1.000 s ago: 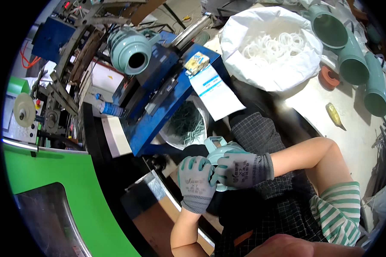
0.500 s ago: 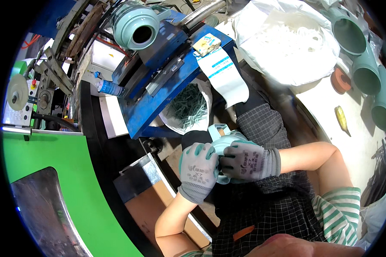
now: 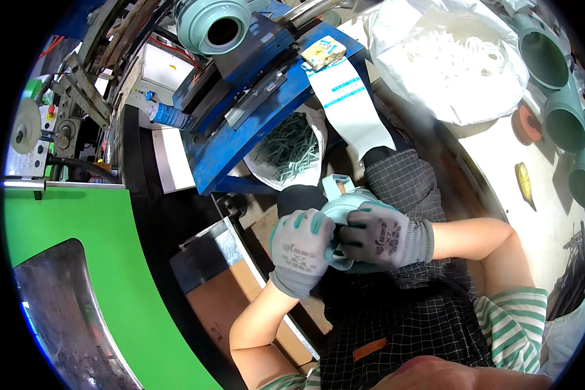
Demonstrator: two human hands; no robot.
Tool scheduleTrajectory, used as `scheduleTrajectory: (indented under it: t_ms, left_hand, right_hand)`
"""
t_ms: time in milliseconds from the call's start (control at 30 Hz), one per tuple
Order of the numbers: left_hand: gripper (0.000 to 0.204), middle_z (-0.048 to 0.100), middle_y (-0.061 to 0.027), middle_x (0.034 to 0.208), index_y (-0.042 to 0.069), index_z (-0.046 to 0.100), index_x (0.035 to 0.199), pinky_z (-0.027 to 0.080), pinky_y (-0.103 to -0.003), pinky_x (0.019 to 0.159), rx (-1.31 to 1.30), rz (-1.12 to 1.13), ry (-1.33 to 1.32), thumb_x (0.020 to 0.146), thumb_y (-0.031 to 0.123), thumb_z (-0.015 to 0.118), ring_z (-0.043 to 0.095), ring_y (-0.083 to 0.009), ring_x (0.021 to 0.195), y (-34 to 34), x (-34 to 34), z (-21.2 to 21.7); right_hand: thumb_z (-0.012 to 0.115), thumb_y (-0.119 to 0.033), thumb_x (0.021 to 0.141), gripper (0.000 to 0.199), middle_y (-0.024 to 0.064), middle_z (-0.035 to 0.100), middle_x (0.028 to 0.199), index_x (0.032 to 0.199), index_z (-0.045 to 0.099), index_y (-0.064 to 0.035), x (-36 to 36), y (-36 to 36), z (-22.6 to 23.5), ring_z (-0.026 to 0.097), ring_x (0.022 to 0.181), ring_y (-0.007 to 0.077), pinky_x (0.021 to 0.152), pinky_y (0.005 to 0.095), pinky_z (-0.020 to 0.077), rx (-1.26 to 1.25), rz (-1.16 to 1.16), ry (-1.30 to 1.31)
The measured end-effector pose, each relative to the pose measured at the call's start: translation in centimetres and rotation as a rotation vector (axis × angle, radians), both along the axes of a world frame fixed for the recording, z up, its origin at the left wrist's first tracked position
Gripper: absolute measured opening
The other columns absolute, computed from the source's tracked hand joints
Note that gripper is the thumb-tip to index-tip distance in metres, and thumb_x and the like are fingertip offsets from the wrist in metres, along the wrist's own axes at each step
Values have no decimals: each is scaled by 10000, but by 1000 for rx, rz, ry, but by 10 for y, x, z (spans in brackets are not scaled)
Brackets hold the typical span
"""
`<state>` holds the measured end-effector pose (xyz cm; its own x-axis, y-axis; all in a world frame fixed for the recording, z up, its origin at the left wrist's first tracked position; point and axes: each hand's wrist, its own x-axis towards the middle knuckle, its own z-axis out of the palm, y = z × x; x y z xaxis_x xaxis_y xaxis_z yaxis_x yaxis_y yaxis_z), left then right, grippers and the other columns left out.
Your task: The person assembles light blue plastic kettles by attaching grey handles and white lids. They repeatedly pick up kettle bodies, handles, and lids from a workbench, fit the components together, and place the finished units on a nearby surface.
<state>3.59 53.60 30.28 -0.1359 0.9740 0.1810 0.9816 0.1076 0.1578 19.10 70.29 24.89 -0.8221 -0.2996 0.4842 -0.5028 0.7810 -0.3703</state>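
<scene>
Both my hands wear grey knit gloves with teal fingertips and meet at a pale teal plastic housing with a loop handle [image 3: 344, 203], held over my lap. My left hand [image 3: 302, 246] is curled over its left side. From the right, my right hand [image 3: 377, 235] grips its near side with bent fingers. The gloves cover much of the housing, and whether a small piece is pinched between the fingertips is hidden. A similar teal housing [image 3: 187, 29] rests on the blue machine stand ahead, its round dark opening facing me.
Beneath the blue stand [image 3: 208, 179] a white bag [image 3: 248, 162] holds teal plastic scraps. Far right, a large white bag of white rings [image 3: 448, 112] stands by teal cylinders [image 3: 563, 127], an orange-brown ring [image 3: 526, 123] and a yellow-green pod-like object [image 3: 525, 184]. A green machine panel [image 3: 130, 279] lies left.
My view has shifted slightly, so the stand and its housing sit higher in the picture. Both hands stay on the held housing, with only a slight change in their pose.
</scene>
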Motion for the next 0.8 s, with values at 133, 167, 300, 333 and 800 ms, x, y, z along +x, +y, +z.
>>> scheduleTrajectory:
  t_ms: [133, 167, 300, 333, 800]
  left_hand:
    - [189, 708, -101, 1015, 67, 660, 925, 548, -406, 818, 128, -19, -534, 767, 67, 765, 689, -296, 934, 6, -28, -6]
    - [129, 723, -104, 1020, 62, 658, 900, 552, -389, 824, 203, -9, -747, 823, 59, 763, 697, -279, 943, 6, -35, -13]
    - [220, 735, -113, 1132, -8, 734, 1166, 536, -331, 949, 304, 234, -744, 947, 4, 731, 689, -187, 1033, 39, -54, -25]
    - [228, 734, -112, 1144, -5, 735, 1171, 536, -331, 956, 361, 196, -727, 945, 19, 743, 691, -191, 1043, 53, -61, -28]
    - [251, 671, -53, 1141, 183, 771, 1023, 418, -485, 1086, 388, 220, -15, 820, 324, 817, 591, -309, 1160, 239, -143, -112]
  right_hand:
    - [829, -372, 834, 502, 106, 674, 1226, 1240, 688, -114, -1, 23, 6, 647, 1137, 274, 1001, 420, 534, -659, -68, 34]
    - [851, -327, 812, 570, 126, 649, 1234, 1286, 660, -75, -10, 41, 10, 654, 1119, 253, 986, 373, 531, -513, -212, 175]
    - [886, -370, 830, 950, 239, 539, 1459, 1540, 393, 26, -66, 118, -52, 545, 1361, 293, 1140, 417, 453, -1122, -745, 9]
    - [909, -431, 790, 1051, 257, 532, 1490, 1554, 372, 52, -90, 145, -87, 545, 1374, 317, 1157, 430, 441, -992, -906, -35]
    - [709, -6, 867, 366, 65, 726, 937, 1229, 656, -24, -174, 200, -143, 679, 782, 140, 708, 270, 571, -1823, -427, -186]
